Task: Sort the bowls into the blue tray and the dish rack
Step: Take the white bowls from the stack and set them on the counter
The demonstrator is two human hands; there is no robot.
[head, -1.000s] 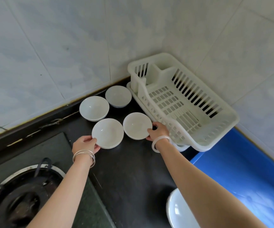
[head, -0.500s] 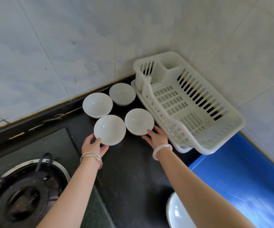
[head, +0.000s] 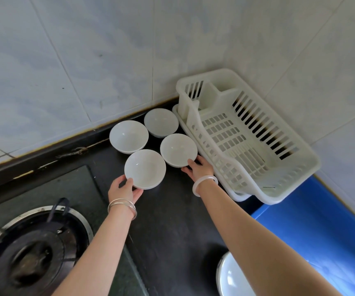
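The left hand [head: 124,190] pinches the front-left bowl [head: 145,168] at its 7 o'clock rim. The right hand [head: 199,169] pinches the front-right bowl [head: 178,149] at its 5 o'clock rim. Both bowls sit on the dark counter [head: 172,221]. The dish rack [head: 225,165] lies at 3 o'clock and the blue tray [head: 321,231] at 5 o'clock. The bowls appear rigid, glazed, slippery and breakable. Recommended hold: thumb over rim, fingers beneath.

Place: a home kitchen, seen at a corner of the worktop.
Walls: pale tiled walls [head: 87,60] meet just behind the dish rack [head: 225,159].
Worktop: a dark counter [head: 172,221] lies under the dish rack.
Cooking: a gas burner [head: 31,253] is set in the counter, well to the left of the dish rack.
Tableware: four white bowls [head: 129,136] stand just left of the dish rack.
Washing-up: a blue tray [head: 321,231] lies just beside the dish rack's near end.
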